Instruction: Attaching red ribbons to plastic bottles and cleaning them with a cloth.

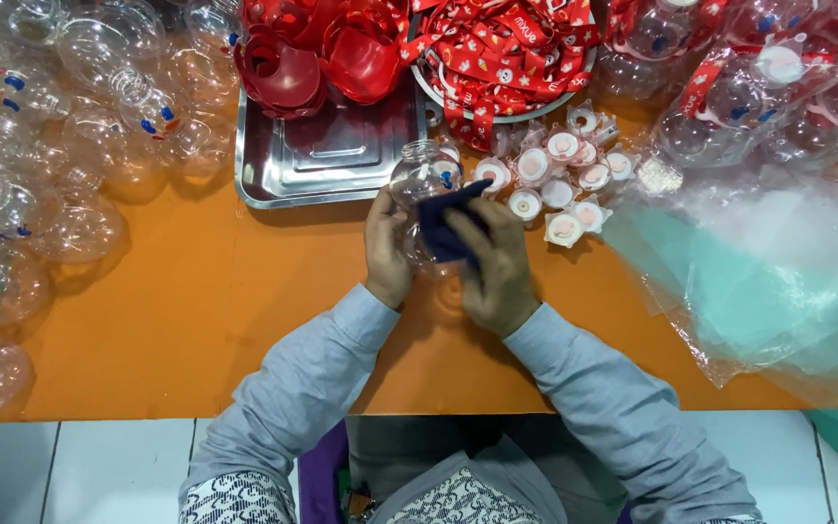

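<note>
Gripping a clear round plastic bottle [422, 184] from its left side, the left hand [387, 247] has its fingers curled around the bottle's body, thumb side up. The right hand [497, 262] is closed on a dark blue cloth [446, 225] and presses it flat against the bottle, fingers bent over the fabric. The bottle sits just above the orange desk [196, 311], near its middle, its threaded neck pointing away from the person.

Beside the bottle lies a shiny steel tray [327, 160] carrying red plastic caps [317, 53]. A cluster of small white round lids [560, 180] lies just right of the hands, a metal bowl of red patterned straps [506, 53] behind them. Many clear empty bottles [41, 146] crowd the desk's left end; crumpled clear plastic bags [758, 281] cover the right. White floor tiles [99, 466] show below the desk edge.

Both forearms, in grey sleeves [312, 378], angle inward from the lower edge and meet at the bottle.
</note>
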